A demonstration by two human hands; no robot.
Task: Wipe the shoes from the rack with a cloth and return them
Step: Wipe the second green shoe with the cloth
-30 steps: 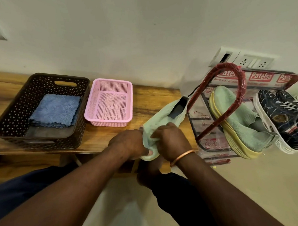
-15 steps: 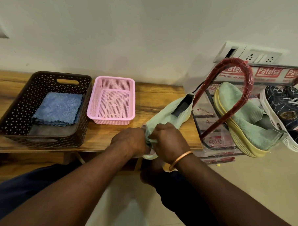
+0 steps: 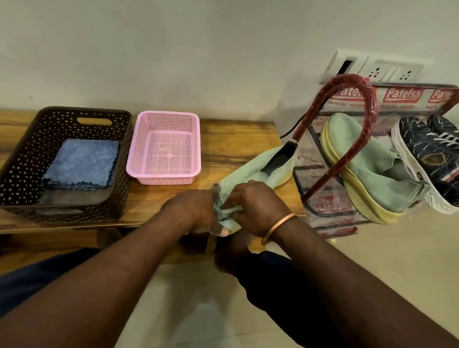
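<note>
A pale green knit shoe (image 3: 252,173) lies with its heel on the wooden bench (image 3: 237,139) and its toe over the front edge. My left hand (image 3: 196,212) grips the toe from the left. My right hand (image 3: 253,207) has its fingers curled on the toe from the right, pinching a small greyish cloth (image 3: 218,207) that shows only between the two hands. The matching green shoe (image 3: 364,165) leans on the red-framed rack (image 3: 352,110) to the right, beside a pair of dark patterned sneakers (image 3: 432,154).
A brown perforated basket (image 3: 20,167) at the bench's left holds folded blue cloths (image 3: 83,164). An empty pink basket (image 3: 165,118) stands next to it. Wall sockets (image 3: 381,71) sit above the rack. My knees and a tiled floor are below.
Both hands stay on the shoe's toe, with small rubbing shifts of the right hand's fingers. The view has drifted slightly.
</note>
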